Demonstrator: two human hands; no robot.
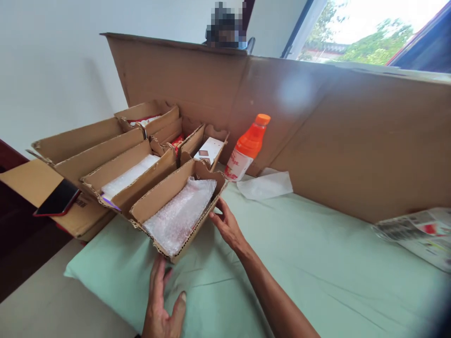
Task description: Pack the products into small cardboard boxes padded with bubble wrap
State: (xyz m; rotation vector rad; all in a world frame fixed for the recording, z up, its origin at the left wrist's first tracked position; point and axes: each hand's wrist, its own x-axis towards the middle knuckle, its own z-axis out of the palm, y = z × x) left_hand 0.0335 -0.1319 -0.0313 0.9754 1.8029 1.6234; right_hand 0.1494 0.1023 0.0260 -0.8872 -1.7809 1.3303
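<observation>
Beside a cardboard box, left grip spread, right grip slanting inward, unclosed

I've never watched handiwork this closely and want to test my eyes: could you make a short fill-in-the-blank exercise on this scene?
1. The cap of the bottle is coloured ____.
2. The bubble-wrapped package lies in a tray made of ____.
3. The hand nearer the bottle is the person's ____ one.
4. The cloth beneath the hands is pale ____.

Missing words: orange; cardboard; right; green.
</observation>
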